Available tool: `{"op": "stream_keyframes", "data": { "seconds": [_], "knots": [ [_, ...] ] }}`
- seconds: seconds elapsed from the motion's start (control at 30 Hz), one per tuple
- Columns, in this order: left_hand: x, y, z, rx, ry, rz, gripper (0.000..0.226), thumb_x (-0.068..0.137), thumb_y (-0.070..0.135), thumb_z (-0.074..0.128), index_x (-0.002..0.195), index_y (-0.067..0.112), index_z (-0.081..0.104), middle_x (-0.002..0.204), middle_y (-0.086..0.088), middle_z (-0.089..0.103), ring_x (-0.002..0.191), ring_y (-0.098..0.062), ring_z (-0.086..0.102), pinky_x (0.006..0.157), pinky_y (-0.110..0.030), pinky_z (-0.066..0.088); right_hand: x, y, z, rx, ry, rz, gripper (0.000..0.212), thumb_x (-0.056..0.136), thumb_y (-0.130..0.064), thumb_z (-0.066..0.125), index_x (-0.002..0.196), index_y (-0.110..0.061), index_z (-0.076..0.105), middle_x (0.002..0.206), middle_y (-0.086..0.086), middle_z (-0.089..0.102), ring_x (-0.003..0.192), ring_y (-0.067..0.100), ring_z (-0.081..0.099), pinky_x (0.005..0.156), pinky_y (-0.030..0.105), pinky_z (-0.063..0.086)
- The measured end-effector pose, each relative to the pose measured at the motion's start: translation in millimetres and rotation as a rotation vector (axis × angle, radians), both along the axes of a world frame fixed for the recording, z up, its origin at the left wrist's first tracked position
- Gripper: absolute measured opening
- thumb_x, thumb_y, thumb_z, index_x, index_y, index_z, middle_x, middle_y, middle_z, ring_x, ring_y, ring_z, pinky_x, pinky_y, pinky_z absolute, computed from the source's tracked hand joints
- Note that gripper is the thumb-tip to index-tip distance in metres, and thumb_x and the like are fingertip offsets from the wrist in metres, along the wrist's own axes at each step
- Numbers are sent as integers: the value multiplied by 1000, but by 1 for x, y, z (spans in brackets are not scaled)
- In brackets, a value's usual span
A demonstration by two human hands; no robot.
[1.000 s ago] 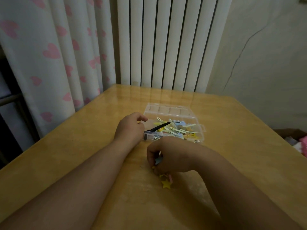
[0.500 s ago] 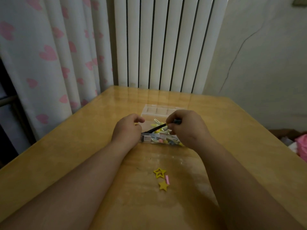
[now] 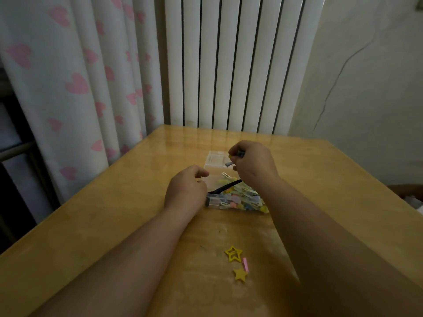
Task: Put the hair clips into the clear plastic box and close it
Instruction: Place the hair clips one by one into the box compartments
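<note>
The clear plastic box (image 3: 215, 200) sits open mid-table, full of pastel hair clips (image 3: 242, 197), its lid (image 3: 215, 159) lying flat behind it. A long black clip (image 3: 225, 186) pokes out over the left rim. My left hand (image 3: 185, 187) rests against the box's left end, fingers curled on it. My right hand (image 3: 250, 161) hovers above the lid, pinching a few small clips (image 3: 230, 164). Nearer me on the table lie a hollow yellow star clip (image 3: 233, 253), a solid yellow star clip (image 3: 240, 274) and a small pink clip (image 3: 245, 264).
The wooden table (image 3: 114, 213) ends at a white radiator (image 3: 229, 65) behind and a heart-patterned curtain (image 3: 68, 88) on the left. A cracked wall stands at the right, with some cloth (image 3: 412, 199) beyond the table's right edge.
My right hand left the loose clips near me with a few in its fingers and rose over the box, then farther back above the lid. My left hand stayed on the box.
</note>
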State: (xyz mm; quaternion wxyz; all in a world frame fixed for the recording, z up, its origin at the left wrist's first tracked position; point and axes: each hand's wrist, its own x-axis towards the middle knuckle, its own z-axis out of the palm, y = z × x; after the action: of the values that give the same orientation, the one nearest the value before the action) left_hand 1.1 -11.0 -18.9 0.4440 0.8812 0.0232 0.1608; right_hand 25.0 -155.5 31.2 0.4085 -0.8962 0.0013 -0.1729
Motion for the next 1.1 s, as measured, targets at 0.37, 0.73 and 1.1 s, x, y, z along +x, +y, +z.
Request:
{"op": "stream_keyframes", "data": {
  "seconds": [0.37,0.73,1.1],
  "knots": [
    [2,1,-2,-2,10,-19,32,88,11,44,106,29,64,122,4,61,83,-13,55,59,-26,41,6,4,4,-273,161,36,26,97,-24,54,120,-20,65,119,5,66,106,22,60,78,30,45],
    [0,1,0,-7,3,-7,31,88,9,47,107,25,65,121,3,62,105,-16,57,74,-25,40,-59,-13,2,-204,90,167,11,91,-20,62,95,-22,73,91,-2,70,84,16,64,75,35,55],
    [-1,1,-3,-20,-5,-8,30,87,9,47,104,25,67,124,2,62,91,-19,59,67,-27,42,-102,-19,3,-660,595,575,46,69,-37,83,110,-36,61,100,-15,62,92,12,60,81,33,52]
  ]
}}
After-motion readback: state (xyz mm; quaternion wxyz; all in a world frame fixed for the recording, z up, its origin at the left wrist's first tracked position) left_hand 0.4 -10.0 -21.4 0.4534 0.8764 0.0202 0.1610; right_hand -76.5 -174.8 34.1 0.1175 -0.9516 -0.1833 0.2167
